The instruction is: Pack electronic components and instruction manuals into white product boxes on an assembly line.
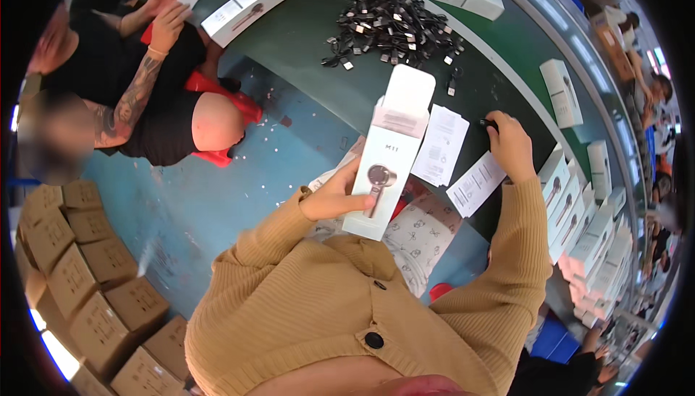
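Note:
My left hand (339,195) is wrapped round a tall white carton (384,161) printed with a picture of a handheld device with a round head. The carton's top flap stands up, and its far end is open. Over the dark green table, the fingers of my right hand (512,144) are closed on a small black cable (486,122), mostly hidden by the fingertips. Between the hands lies a stack of white printed leaflets (441,142), with another leaflet (476,184) by my right wrist. A loose bundled black cable (454,82) rests beyond the leaflets.
A heap of black USB cables (391,25) covers the far table (304,56). White cartons stand on the right, including one lone carton (561,93) and stacked cartons (604,244). Another person (145,99) sits at the left, near brown boxes (101,287) on the floor.

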Available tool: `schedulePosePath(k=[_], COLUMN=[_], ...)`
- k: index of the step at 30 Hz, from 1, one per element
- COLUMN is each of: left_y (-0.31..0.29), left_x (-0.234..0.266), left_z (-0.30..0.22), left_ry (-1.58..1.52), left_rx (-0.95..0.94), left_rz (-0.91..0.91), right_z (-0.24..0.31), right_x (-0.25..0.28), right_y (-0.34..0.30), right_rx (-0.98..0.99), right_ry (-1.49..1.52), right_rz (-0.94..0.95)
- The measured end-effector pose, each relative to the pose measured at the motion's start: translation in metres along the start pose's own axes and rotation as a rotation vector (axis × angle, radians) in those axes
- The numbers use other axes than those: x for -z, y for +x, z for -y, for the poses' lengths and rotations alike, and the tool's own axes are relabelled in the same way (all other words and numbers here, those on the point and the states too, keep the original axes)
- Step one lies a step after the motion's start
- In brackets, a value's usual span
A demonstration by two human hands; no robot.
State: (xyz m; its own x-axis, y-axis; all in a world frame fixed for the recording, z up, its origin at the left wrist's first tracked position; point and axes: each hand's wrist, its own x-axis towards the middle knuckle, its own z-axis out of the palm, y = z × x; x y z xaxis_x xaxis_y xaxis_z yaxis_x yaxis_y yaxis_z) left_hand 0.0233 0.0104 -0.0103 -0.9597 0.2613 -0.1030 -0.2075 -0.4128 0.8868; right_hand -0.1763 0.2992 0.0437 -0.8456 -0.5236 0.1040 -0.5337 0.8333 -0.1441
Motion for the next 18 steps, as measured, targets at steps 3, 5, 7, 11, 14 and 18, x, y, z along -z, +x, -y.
schedulePosePath(k=[3, 5, 7, 11, 14, 18], left_y=[-0.003, -0.006, -0.007, -0.006, -0.004, -0.011], left_x=[-0.012, -0.011, -0.007, 0.003, 0.004, -0.002], left_z=[-0.011, -0.009, -0.011, -0.012, -0.012, -0.012], left_ry=[0.647, 0.487, 0.180, 0.266, 0.423, 0.449], left_rx=[-0.080, -0.052, 0.009, -0.063, -0.053, -0.067], left_rz=[-0.058, -0.122, -0.213, -0.127, -0.057, -0.045], right_z=[0.022, 0.041, 0.067, 0.113, 0.133, 0.145], right_x=[0.037, 0.057, 0.079, 0.111, 0.111, 0.110], right_y=[-0.002, -0.009, -0.019, -0.026, -0.023, -0.004], right_rx=[-0.155, -0.084, 0.014, 0.283, 0.371, 0.515], right_ry=[0.269, 0.405, 0.601, 0.616, 0.524, 0.316], right_rz=[0.019, -0.048, -0.110, 0.015, 0.037, 0.077])
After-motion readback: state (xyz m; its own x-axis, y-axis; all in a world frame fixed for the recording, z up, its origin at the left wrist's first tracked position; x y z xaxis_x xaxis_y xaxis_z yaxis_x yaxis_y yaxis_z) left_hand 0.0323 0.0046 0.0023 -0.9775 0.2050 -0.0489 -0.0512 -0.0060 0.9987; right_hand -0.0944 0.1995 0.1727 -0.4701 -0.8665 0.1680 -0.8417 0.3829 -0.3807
